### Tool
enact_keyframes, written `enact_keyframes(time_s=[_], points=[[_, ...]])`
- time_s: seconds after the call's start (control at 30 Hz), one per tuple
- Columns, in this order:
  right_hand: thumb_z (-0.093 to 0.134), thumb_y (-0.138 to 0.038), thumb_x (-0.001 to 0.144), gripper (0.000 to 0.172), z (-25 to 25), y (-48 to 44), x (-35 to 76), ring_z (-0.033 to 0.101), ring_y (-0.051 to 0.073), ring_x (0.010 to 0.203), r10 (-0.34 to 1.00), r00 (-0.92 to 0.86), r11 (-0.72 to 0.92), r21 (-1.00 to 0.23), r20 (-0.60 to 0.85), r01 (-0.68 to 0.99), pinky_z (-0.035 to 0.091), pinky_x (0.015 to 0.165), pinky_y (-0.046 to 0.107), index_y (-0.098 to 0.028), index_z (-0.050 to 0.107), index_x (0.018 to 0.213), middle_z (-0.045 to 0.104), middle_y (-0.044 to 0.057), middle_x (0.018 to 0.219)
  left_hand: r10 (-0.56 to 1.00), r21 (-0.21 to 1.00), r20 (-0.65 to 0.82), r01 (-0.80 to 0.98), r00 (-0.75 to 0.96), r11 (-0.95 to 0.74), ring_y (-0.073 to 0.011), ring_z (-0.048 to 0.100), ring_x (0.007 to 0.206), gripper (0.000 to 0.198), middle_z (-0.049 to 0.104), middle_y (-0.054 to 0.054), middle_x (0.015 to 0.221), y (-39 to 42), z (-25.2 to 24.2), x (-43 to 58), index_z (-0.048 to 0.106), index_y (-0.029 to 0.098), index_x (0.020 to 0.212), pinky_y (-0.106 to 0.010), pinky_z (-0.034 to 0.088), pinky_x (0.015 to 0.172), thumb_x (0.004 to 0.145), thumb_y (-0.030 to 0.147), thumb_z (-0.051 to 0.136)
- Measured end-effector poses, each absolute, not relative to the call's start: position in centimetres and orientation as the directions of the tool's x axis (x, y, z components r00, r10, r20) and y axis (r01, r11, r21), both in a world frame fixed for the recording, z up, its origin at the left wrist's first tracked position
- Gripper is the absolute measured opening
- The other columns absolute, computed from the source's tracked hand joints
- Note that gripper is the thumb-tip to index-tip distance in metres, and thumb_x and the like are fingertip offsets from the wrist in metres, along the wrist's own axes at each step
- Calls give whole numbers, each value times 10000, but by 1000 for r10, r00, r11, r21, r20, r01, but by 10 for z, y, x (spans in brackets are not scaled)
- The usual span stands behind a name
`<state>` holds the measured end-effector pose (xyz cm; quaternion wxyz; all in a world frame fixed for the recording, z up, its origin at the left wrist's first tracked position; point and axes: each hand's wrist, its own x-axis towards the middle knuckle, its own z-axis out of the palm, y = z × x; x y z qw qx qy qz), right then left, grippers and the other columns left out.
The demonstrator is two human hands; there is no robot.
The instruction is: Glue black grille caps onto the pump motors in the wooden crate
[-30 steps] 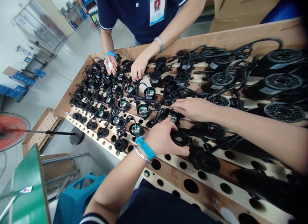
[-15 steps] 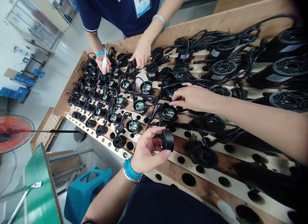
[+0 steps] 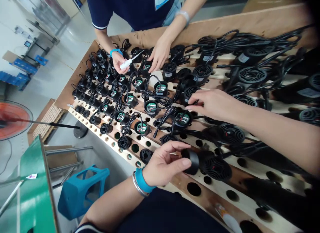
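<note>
My left hand, with a blue band and a metal bangle at the wrist, grips a round black cap between thumb and fingers above the rack's near rows. Close beyond it stands an open black housing with a green circuit board and wires inside. Above that housing's right edge, my right hand has thumb and fingertips pinched together; whatever is between them is too small to make out. To the right of the cap lies a black unit with a grooved grille.
Several open housings and coiled black cables crowd the wooden rack with round holes. Across it, a co-worker's hand holds a white dropper bottle; the other hand touches a housing. A blue stool and an orange fan stand left.
My left hand has moved right and nearer to me with the cap. My right hand stays by the open housing. The co-worker's bottle has tipped from upright to slanting right. The view has shifted slightly.
</note>
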<state>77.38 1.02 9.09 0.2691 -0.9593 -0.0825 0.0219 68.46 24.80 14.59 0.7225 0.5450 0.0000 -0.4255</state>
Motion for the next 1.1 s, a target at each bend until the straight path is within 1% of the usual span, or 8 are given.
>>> enact_keyframes(time_s=[0.2, 0.43, 0.53, 0.67, 0.8, 0.9, 1.0, 1.1], points=[[550, -449, 792, 293, 78, 8, 771, 566, 153, 590, 175, 978, -747, -633, 112, 206, 440, 616, 316, -171, 629, 748, 612, 59, 748, -664, 738, -469, 672, 582, 67, -107, 599, 673, 523, 637, -39, 812, 245, 137, 680, 617, 144, 925, -244, 476, 634, 556, 437, 843], [537, -558, 782, 403, 69, 5, 764, 557, 133, 566, 123, 980, -644, -739, 156, 199, 467, 566, 302, -171, 642, 745, 605, 59, 748, -781, 449, -612, 868, 127, -211, -78, 549, 616, 596, 616, 0, 712, 251, 110, 637, 616, 127, 727, -284, 458, 746, 460, 629, 796], [575, -482, 788, 324, 67, 3, 762, 574, 132, 625, 150, 964, -570, -778, 219, 265, 494, 601, 291, -170, 636, 727, 602, 66, 789, -727, 486, -682, 794, 85, -364, -100, 553, 688, 567, 605, 14, 700, 267, 102, 628, 620, 149, 696, -287, 454, 813, 491, 660, 759], [610, -427, 765, 264, 67, 5, 758, 575, 139, 654, 97, 962, -512, -816, 256, 268, 500, 595, 286, -178, 633, 678, 602, 64, 764, -695, 611, -714, 566, 90, -554, -118, 551, 700, 289, 598, 24, 704, 287, 98, 629, 622, 173, 742, -266, 472, 759, 647, 407, 764], [589, -486, 713, 311, 74, 2, 759, 584, 162, 612, 62, 993, -566, -816, 96, 114, 496, 591, 334, -179, 639, 688, 629, 76, 764, -721, 738, -665, 317, 196, -595, -118, 523, 752, 99, 552, 24, 725, 292, 102, 632, 558, 177, 665, -254, 438, 797, 718, 192, 641], [498, -521, 725, 398, 86, -5, 769, 594, 199, 618, 203, 977, -723, -682, -58, 110, 487, 644, 386, -174, 675, 809, 658, 86, 742, -707, 753, -656, 276, 264, -597, -121, 513, 757, 95, 541, 24, 730, 295, 104, 631, 539, 181, 655, -252, 419, 769, 676, 174, 631], [398, -505, 761, 440, 98, -12, 784, 605, 232, 702, 420, 885, -787, -566, -200, 245, 474, 718, 408, -177, 691, 791, 675, 114, 799, -647, 709, -697, 434, 310, -556, -125, 526, 706, 101, 558, 19, 698, 300, 98, 626, 559, 176, 675, -257, 419, 689, 612, 213, 630], [410, -464, 760, 386, 103, -17, 796, 595, 219, 690, 481, 781, -835, -480, -400, 268, 464, 689, 370, -187, 669, 687, 663, 103, 753, -620, 578, -734, 735, 279, -354, -154, 567, 675, 182, 571, -9, 673, 307, 88, 619, 549, 161, 683, -250, 409, 579, 532, 253, 594]])
